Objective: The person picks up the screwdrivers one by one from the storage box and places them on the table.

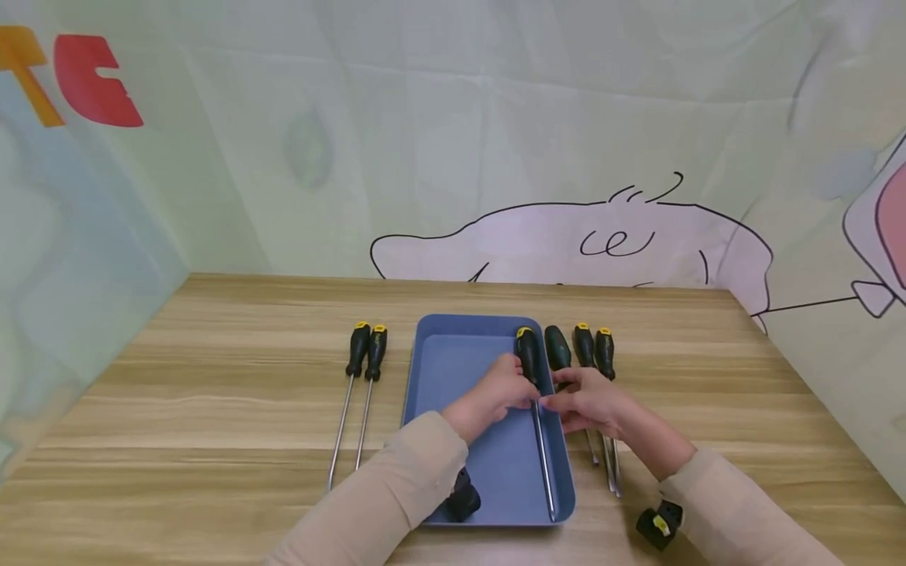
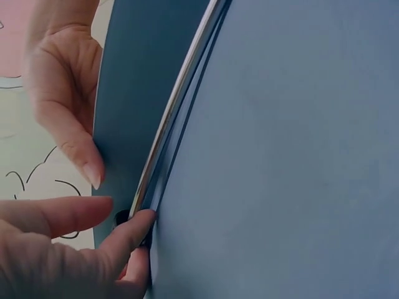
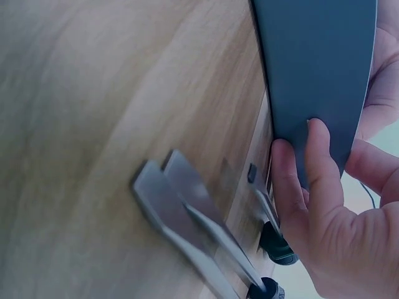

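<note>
My left hand is at the neck of a long screwdriver with a black and yellow handle. Its thumb and fingers lie on either side of the neck, as the left wrist view shows. The screwdriver lies in a blue tray, along the right wall. My right hand holds that wall, its fingers on the outer face and its thumb at the rim. Just beyond the right hand lie several more screwdrivers, partly hidden by it.
Two long screwdrivers lie side by side left of the tray on the wooden table. Black wrist devices show beside the sleeves. A printed cloth backdrop stands behind the table.
</note>
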Demonstrator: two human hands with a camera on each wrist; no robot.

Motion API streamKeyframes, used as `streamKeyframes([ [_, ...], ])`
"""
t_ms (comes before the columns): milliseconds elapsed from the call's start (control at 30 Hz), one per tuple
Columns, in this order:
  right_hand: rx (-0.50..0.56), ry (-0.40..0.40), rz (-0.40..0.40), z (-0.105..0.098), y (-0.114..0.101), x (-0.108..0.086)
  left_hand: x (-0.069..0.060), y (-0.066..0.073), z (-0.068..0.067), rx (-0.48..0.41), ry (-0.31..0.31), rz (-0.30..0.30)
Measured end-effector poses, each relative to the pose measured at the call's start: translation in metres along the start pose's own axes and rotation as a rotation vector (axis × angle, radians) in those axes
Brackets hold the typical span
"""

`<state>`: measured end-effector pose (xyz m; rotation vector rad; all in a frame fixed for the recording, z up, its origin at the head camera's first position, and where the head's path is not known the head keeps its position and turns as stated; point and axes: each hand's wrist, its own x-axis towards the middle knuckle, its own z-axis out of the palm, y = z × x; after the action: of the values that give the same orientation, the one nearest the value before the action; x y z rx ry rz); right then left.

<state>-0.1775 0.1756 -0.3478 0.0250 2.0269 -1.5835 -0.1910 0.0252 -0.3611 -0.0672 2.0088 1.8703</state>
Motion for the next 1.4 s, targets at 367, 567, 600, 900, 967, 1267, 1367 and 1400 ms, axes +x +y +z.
streamKeyframes([
  [367,0.003,-0.011,-0.007,-0.0001,0.0002,0.0012,0.0031,-0.0033,-0.0024,-0.101,-0.075,0.020],
  [567,0.000,-0.016,-0.010,0.0002,-0.0006,0.0017,0.0034,-0.0025,-0.0003,-0.131,-0.104,0.010],
  [600,0.000,-0.017,-0.010,0.0003,-0.0006,0.0018,0.0039,-0.0029,0.0000,-0.146,-0.099,0.005],
  [900,0.014,-0.028,-0.018,-0.0013,0.0006,0.0020,0.0060,-0.0043,-0.0013,-0.196,-0.079,-0.016],
  [967,0.014,-0.028,-0.020,-0.0015,0.0009,0.0016,0.0061,-0.0042,-0.0023,-0.204,-0.090,-0.026],
  [1267,0.013,-0.025,-0.014,-0.0016,0.0006,0.0010,0.0060,-0.0068,-0.0020,-0.204,-0.119,-0.013],
  [1367,0.012,-0.022,-0.011,-0.0014,0.0006,0.0016,0.0056,-0.0083,-0.0007,-0.193,-0.119,0.006],
  [1400,0.009,-0.020,-0.009,-0.0012,0.0005,0.0018,0.0054,-0.0087,-0.0004,-0.189,-0.117,0.009],
])
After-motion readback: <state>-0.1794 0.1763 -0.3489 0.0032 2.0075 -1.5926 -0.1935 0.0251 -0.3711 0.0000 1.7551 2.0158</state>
